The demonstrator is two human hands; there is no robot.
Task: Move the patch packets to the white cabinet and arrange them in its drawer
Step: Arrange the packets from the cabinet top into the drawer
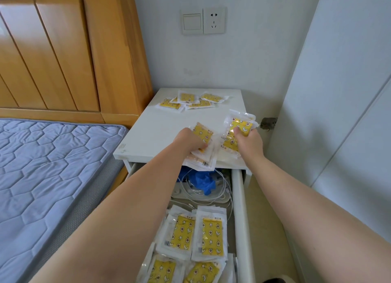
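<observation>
The white cabinet (152, 132) stands in the corner with its top drawer (239, 208) pulled out toward me. Several yellow patch packets (196, 234) lie in rows in the drawer's near part. My left hand (188, 141) grips a stack of packets (204, 134) at the cabinet top's front edge. My right hand (247, 141) holds a bunch of packets (239, 124) just to the right, lifted slightly off the top. More loose packets (190, 101) lie scattered at the back of the cabinet top.
A blue glove (203, 181), white cables and a power strip (198, 196) fill the drawer's far part. A bed with a blue mattress (48, 166) and wooden headboard (63, 50) is left. A wall socket (203, 20) is above; a white wardrobe panel (338, 113) is right.
</observation>
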